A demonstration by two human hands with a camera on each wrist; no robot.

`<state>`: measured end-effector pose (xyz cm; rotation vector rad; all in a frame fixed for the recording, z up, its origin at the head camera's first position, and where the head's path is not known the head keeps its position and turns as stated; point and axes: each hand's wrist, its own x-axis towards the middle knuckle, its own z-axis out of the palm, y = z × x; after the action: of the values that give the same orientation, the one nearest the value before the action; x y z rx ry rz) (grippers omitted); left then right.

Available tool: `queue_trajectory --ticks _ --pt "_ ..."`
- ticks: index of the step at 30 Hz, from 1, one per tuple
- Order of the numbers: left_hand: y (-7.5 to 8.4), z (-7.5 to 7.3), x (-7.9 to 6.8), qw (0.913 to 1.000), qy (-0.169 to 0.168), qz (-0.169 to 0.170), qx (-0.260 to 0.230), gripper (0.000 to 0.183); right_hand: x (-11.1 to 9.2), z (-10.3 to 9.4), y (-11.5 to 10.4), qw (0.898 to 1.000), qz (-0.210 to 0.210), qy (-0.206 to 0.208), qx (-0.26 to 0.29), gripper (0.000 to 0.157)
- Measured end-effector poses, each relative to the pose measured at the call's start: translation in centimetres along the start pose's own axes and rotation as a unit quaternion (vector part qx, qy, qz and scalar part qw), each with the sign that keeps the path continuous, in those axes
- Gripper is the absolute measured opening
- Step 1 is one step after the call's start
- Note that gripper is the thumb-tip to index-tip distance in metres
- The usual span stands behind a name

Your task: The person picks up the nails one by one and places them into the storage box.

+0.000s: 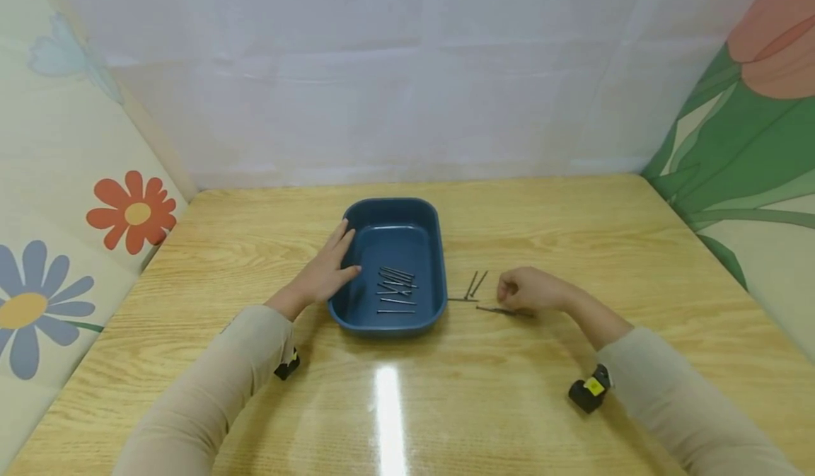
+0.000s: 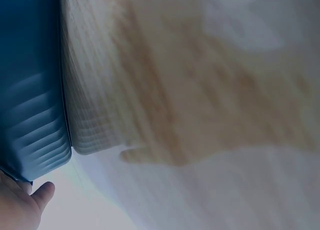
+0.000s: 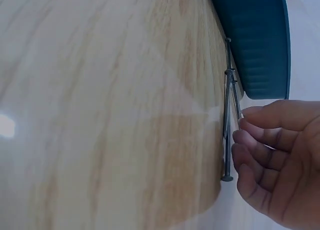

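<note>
A dark blue rectangular tray [image 1: 388, 331] stands on the table with several dark metal nails [image 1: 396, 311] on its floor. My left hand [image 1: 325, 267] rests on the tray's left rim, fingers spread along it and the thumb extended over the inside. In the left wrist view, part of that hand [image 2: 22, 202] shows at the tray's corner. My right hand [image 1: 531, 290], its fingers loosely bent, is low over loose nails [image 1: 493, 310] right of the tray. The right wrist view shows the fingertips beside these nails [image 3: 227, 140], with no nail clearly pinched.
Two slanted nails [image 1: 474, 285] and one level nail [image 1: 463, 299] lie between the tray and the right hand. The wooden table [image 1: 541, 214] ends at a white cloth backdrop [image 1: 407, 108]. Floral panels [image 1: 134, 214] flank both sides.
</note>
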<state>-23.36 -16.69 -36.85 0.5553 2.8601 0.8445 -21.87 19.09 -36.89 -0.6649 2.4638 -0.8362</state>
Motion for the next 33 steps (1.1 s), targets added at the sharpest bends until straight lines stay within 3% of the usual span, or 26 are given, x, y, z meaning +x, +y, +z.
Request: queue_trajectory --ticks 5,12,33 --pt "-0.11 0.04 -0.02 1.0000 0.000 -0.002 0.006 0.067 -0.08 0.03 -0.13 0.999 0.028 -0.012 -0.013 0.003" --pt "-0.12 0.09 -0.18 1.0000 0.000 -0.005 0.000 0.067 -0.02 0.24 -0.17 0.998 0.030 -0.007 -0.047 0.004" --pt "-0.07 0.01 -0.01 1.0000 -0.002 0.000 0.007 0.066 0.04 0.45 0.01 0.998 0.027 0.013 -0.062 0.005"
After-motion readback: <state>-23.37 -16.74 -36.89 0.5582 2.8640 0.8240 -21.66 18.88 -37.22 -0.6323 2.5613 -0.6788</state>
